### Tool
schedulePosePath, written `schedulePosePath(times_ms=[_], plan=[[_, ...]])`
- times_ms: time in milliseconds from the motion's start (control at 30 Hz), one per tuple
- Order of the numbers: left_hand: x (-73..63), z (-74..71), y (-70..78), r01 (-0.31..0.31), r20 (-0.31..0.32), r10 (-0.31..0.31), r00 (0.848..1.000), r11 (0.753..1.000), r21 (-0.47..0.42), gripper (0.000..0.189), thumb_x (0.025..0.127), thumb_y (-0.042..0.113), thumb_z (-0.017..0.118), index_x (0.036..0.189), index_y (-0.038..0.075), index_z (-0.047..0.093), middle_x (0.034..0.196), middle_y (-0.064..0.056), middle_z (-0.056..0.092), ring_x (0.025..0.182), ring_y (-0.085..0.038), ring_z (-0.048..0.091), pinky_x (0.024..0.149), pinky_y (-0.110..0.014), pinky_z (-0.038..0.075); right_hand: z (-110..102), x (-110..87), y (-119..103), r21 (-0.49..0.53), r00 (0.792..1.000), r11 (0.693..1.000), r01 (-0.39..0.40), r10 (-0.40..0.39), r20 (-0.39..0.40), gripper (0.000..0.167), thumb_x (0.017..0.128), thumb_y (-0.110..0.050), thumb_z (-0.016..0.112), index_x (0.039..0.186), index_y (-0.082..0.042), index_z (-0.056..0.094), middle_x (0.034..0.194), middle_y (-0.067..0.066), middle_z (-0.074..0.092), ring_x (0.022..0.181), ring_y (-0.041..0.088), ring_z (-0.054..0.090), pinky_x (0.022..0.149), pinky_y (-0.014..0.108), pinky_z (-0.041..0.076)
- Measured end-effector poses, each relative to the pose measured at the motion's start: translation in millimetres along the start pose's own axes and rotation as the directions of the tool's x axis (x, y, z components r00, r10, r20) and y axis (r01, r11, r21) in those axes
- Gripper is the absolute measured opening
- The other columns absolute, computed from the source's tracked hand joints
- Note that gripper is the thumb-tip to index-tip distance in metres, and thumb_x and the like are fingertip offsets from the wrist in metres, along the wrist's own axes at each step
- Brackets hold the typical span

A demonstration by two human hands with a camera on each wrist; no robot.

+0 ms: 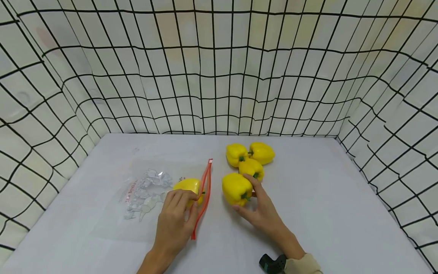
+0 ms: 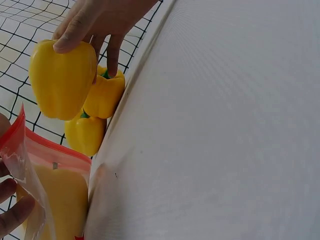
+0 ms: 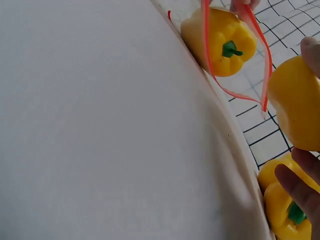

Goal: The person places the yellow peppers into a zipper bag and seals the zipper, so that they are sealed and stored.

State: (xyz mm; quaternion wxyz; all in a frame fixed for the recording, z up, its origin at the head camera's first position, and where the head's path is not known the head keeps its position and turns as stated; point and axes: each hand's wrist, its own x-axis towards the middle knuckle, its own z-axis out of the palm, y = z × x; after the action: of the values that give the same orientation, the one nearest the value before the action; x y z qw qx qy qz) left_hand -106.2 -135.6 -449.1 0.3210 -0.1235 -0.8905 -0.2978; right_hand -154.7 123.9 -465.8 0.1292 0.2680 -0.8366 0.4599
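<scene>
A clear zip bag with a red-edged mouth lies flat at the left, its opening facing right. My left hand pinches the bag's upper lip, and the mouth gapes in the right wrist view. Inside, just behind the opening, sits one yellow bell pepper with its green stem toward the mouth. My right hand grips another yellow bell pepper between thumb and fingers, a short way right of the bag. In the left wrist view that held pepper hangs above the bag mouth's level.
Behind the held pepper, a cluster of three yellow bell peppers rests on the white table. Black netting over pale sheeting rises around the table's back and sides. A black device is at the right wrist.
</scene>
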Motion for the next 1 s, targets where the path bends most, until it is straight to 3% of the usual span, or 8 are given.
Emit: schedulePosePath(times_ms=[267,667,900,1000], plan=[[0.3,-0.6,-0.6,-0.006,-0.017,0.006,1.000,1.000,0.010,0.020,0.085,0.001,0.077,0.100,0.013,0.071,0.104,0.006,0.069,0.109,-0.014,0.057,0.103,-0.015,0.043,10,11.6,-10,-0.036,0.996,0.999,-0.023,0.026,0.090,0.091,0.088,-0.031,0.086,0.160,-0.013,0.034,0.161,0.005,0.046,0.129,0.017,0.054,0.099,0.033,0.053],[0.0,2.4,-0.9,-0.005,-0.023,0.004,1.000,1.000,-0.002,0.021,0.084,0.001,0.077,0.100,0.013,0.071,0.104,0.005,0.069,0.109,-0.015,0.057,0.101,-0.020,0.045,31,28.8,-12,0.064,0.991,0.990,-0.126,0.122,0.063,0.088,0.088,-0.030,0.085,0.159,-0.017,0.035,0.154,0.002,0.052,0.127,0.018,0.055,0.101,0.037,0.055],[-1.4,3.0,-0.2,-0.006,-0.012,0.005,1.000,0.999,-0.042,0.017,0.087,0.003,0.073,0.101,0.012,0.071,0.104,0.004,0.069,0.108,-0.018,0.058,0.098,-0.022,0.046,42,23.1,-11,0.159,0.967,0.955,-0.250,0.237,0.097,0.087,0.090,-0.028,0.084,0.160,-0.020,0.033,0.155,-0.001,0.051,0.132,0.016,0.053,0.114,0.043,0.047],[-1.6,2.4,-0.9,-0.010,-0.017,0.009,1.000,0.999,-0.032,0.018,0.086,0.002,0.074,0.101,0.012,0.071,0.105,0.005,0.069,0.109,-0.017,0.058,0.100,-0.019,0.044,44,20.5,-9,0.184,0.966,0.950,-0.253,0.237,0.103,0.086,0.090,-0.029,0.083,0.160,-0.020,0.033,0.156,0.000,0.052,0.135,0.017,0.053,0.121,0.048,0.040]])
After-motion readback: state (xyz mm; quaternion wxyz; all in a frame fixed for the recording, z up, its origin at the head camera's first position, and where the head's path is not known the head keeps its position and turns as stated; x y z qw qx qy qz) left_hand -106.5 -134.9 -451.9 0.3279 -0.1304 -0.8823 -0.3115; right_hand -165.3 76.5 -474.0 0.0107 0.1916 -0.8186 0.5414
